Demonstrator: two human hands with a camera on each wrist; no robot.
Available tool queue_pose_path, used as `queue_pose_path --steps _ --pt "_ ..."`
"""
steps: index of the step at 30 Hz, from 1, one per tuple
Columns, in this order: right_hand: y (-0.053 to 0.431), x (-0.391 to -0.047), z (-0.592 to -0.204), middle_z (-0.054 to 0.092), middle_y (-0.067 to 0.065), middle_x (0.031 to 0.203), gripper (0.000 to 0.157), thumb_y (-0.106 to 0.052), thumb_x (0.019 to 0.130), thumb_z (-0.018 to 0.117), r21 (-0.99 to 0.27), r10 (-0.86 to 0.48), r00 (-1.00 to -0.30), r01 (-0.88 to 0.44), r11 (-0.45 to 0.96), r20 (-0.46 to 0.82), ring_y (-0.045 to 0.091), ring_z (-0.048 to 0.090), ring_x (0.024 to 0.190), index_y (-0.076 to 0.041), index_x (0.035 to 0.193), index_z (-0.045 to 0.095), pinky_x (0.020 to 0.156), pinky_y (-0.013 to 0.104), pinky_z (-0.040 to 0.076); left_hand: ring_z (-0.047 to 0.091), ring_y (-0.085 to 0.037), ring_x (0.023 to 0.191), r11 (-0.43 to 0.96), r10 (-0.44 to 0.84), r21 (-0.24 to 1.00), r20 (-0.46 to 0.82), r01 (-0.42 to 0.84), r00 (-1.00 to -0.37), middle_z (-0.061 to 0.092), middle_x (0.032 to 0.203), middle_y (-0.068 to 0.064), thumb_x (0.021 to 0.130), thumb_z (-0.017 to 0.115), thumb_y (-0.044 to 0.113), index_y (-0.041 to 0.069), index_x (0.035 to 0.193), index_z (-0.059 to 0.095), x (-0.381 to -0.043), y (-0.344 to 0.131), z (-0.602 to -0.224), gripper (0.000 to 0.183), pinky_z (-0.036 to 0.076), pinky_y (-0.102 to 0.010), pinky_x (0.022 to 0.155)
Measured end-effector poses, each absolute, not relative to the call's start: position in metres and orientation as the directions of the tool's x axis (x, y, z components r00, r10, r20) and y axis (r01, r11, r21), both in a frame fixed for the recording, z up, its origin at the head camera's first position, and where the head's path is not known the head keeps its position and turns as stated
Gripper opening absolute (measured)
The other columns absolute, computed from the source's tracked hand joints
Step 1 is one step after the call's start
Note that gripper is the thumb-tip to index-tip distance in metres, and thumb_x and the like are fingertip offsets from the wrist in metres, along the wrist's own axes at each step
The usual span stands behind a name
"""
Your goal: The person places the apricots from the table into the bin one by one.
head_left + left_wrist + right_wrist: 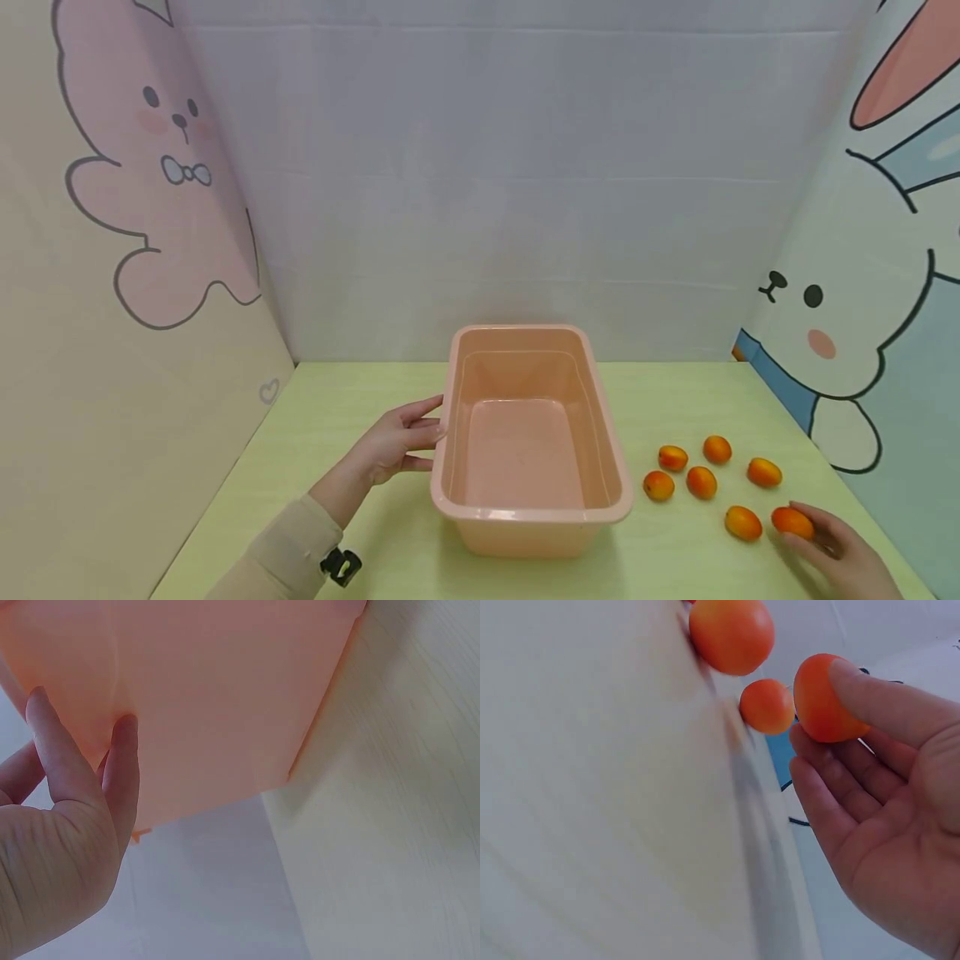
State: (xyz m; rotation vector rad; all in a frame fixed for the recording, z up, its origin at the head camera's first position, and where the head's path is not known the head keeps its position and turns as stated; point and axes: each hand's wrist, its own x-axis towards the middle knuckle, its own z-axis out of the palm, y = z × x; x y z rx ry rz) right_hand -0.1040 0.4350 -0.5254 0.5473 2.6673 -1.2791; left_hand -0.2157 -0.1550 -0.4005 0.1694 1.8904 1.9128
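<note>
A deep pink plastic tub (525, 529) stands on the table. My left hand (393, 446) touches its left side near the rim. In the left wrist view, the left hand's fingers (124, 757) lie fairly straight against the tub's outer wall (217, 697). My right hand (843, 550), at the lower right, pinches an orange-red oval fruit (792, 522) between thumb and fingertips. The right wrist view shows this fruit (821, 701) at the tips of the right hand (892, 787). Close beside it lies another fruit (743, 523).
Several more orange fruits (701, 482) lie loosely grouped on the pale table (375, 533), right of the tub. A white cloth backdrop (510, 183) rises behind. Side panels bear a cartoon bear (165, 217) and a rabbit (847, 333).
</note>
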Motion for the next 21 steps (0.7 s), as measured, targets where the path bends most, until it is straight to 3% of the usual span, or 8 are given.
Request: queue_pose_path --steps 4,10,14,17,21 --pt "0.416 -0.100 -0.503 0.042 0.035 0.139 0.076 -0.040 0.098 0.062 -0.745 0.326 -0.933 0.325 0.582 -0.152 0.038 0.055 0.108 0.010 0.146 0.033 0.068 0.015 0.053 0.068 -0.022 0.102 0.031 0.406 0.977 -0.205 -0.211 -0.891 0.055 0.137 -0.025 0.099 0.062 0.011 0.004 0.156 0.028 -0.216 -0.156 -0.401 0.067 0.060 -0.041 0.078" --pt "0.385 -0.103 -0.466 0.037 0.034 0.141 0.070 -0.033 0.101 0.059 -0.773 0.314 -0.948 0.239 0.588 -0.054 0.042 0.050 0.111 0.010 0.147 0.030 0.067 0.007 0.049 0.068 -0.020 0.101 0.023 0.412 0.977 -0.201 -0.211 -0.889 0.055 0.137 -0.024 0.099 0.061 0.010 0.003 0.156 0.027 -0.215 -0.156 -0.400 0.067 0.060 -0.040 0.077" --pt "0.371 -0.106 -0.450 0.044 0.029 0.138 0.069 -0.033 0.098 0.064 -0.783 0.296 -0.955 0.159 0.601 0.034 0.000 0.057 0.100 0.006 0.147 0.037 0.069 0.004 0.048 0.068 -0.020 0.100 0.024 0.408 0.976 -0.206 -0.215 -0.889 0.055 0.137 -0.025 0.099 0.062 0.010 0.004 0.156 0.028 -0.215 -0.156 -0.399 0.067 0.060 -0.041 0.077" --pt "0.361 -0.109 -0.440 0.054 0.007 0.127 0.065 -0.030 0.095 0.069 -0.797 0.280 -0.952 0.072 0.600 0.125 -0.023 0.046 0.087 0.004 0.144 0.044 0.072 0.003 0.048 0.068 -0.020 0.100 0.026 0.408 0.975 -0.210 -0.219 -0.888 0.055 0.137 -0.025 0.099 0.062 0.011 0.004 0.156 0.028 -0.215 -0.156 -0.399 0.067 0.060 -0.041 0.077" --pt "0.347 -0.116 -0.426 0.050 -0.023 0.115 0.058 -0.022 0.094 0.071 -0.812 0.229 -0.947 -0.053 0.582 0.226 -0.020 0.049 0.093 0.003 0.141 0.048 0.076 0.002 0.046 0.069 -0.021 0.100 0.024 0.410 0.975 -0.211 -0.221 -0.887 0.055 0.137 -0.025 0.099 0.062 0.010 0.004 0.156 0.028 -0.214 -0.156 -0.398 0.066 0.060 -0.040 0.076"
